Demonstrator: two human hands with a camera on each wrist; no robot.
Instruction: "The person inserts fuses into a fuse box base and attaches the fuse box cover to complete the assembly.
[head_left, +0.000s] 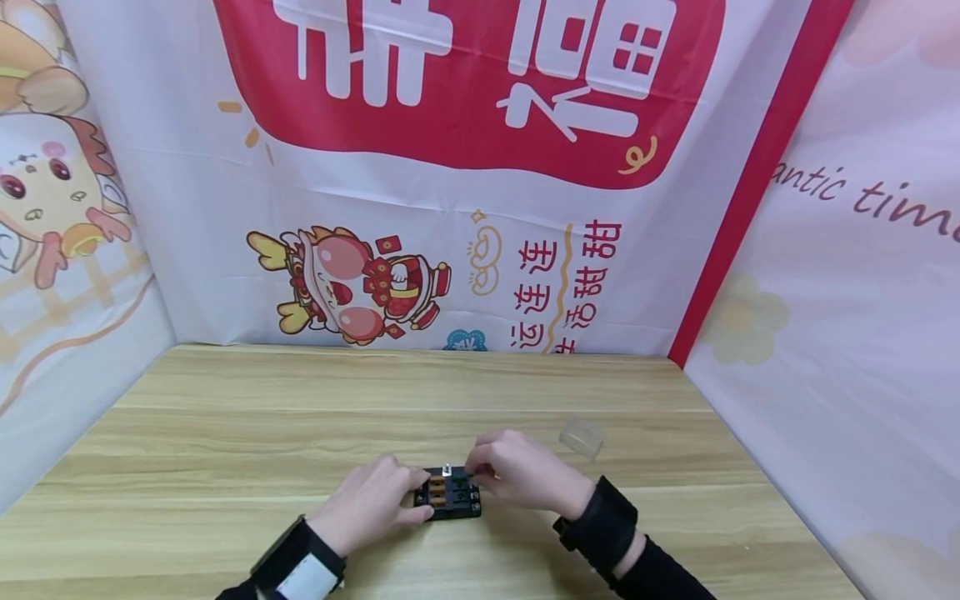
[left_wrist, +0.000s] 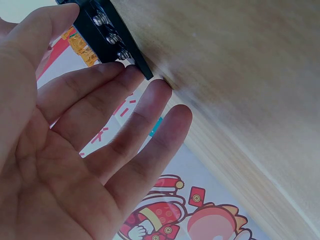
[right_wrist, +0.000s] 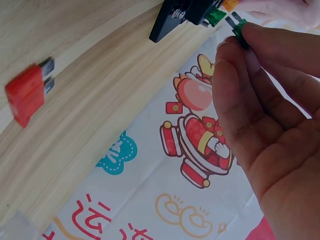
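A black fuse block (head_left: pixel 459 512) lies on the table, with orange blade fuses (head_left: pixel 437 492) in its left column. My left hand (head_left: pixel 375 500) holds its left end between thumb and fingers; screw terminals (left_wrist: pixel 114 38) line the side in the left wrist view. Over the block's far right corner is my right hand (head_left: pixel 521 471). Its thumb and fingertips pinch a green blade fuse (right_wrist: pixel 239 32), whose two metal prongs point at the block and stand apart from it. Another green fuse (right_wrist: pixel 216 18) sits in the block. The right hand hides part of the block in the head view.
A clear plastic cover (head_left: pixel 581 437) lies on the wooden table (head_left: pixel 262 425), right of and beyond the block. A red blade fuse (right_wrist: pixel 26 94) is on the table in the right wrist view. A printed cloth (head_left: pixel 202 250) hangs behind the table's far edge.
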